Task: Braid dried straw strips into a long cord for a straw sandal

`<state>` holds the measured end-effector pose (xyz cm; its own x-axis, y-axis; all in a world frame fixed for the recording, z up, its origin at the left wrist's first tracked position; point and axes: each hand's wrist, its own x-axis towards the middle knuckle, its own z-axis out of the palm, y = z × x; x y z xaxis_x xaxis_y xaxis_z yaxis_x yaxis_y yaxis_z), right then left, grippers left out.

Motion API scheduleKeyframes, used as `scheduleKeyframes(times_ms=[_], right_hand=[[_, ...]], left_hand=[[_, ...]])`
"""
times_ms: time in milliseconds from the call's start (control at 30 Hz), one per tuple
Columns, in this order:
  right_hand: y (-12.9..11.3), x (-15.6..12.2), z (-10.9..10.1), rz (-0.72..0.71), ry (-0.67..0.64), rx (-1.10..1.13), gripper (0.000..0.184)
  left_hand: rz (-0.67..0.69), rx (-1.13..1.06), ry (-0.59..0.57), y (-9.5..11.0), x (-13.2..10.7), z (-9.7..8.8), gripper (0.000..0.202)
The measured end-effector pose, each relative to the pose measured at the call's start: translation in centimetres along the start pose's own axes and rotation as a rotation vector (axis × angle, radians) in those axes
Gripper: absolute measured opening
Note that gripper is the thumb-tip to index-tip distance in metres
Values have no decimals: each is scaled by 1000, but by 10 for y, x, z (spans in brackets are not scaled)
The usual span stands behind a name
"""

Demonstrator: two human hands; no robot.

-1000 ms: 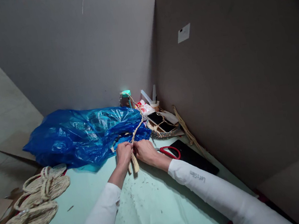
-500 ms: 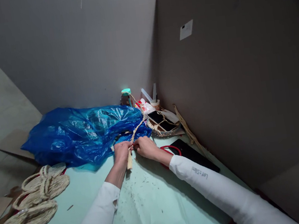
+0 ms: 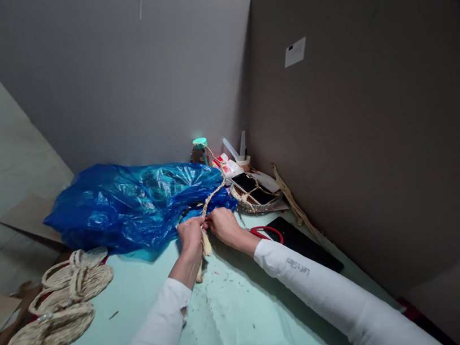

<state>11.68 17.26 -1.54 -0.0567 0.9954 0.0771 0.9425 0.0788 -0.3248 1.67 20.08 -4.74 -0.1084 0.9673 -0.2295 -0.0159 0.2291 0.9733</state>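
Left hand [image 3: 190, 234] and right hand [image 3: 223, 226] are both pinched shut on the near end of the pale twisted straw cord [image 3: 211, 194], just above the mint-green table cover [image 3: 233, 320], with loose flat strand tails [image 3: 206, 248] hanging below the fingers. The cord runs away past the crumpled blue plastic bag [image 3: 131, 203] toward the small round woven tray [image 3: 256, 207]. It looks light, limp and dry, probably brittle: hold it right at the last twist with a firm pinch and no sharp bends.
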Motion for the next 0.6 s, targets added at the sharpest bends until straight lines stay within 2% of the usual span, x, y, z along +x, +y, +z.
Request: scheduleKeyframes(times_ms=[167,333,467,600], right_hand=[[6,-3,-5,-26,-13,24,20],[7,3,-5,13,24,29,41],[7,15,-1,-38,23,21,24],[9,19,3,-107,49,-1,19]], left_hand=[[28,9,16,-1,-1,0,22],[50,38,4,-1,-1,-1,21],[88,62,12,-5,2,-4,21],[150,59,39,-12,7,-4,22]])
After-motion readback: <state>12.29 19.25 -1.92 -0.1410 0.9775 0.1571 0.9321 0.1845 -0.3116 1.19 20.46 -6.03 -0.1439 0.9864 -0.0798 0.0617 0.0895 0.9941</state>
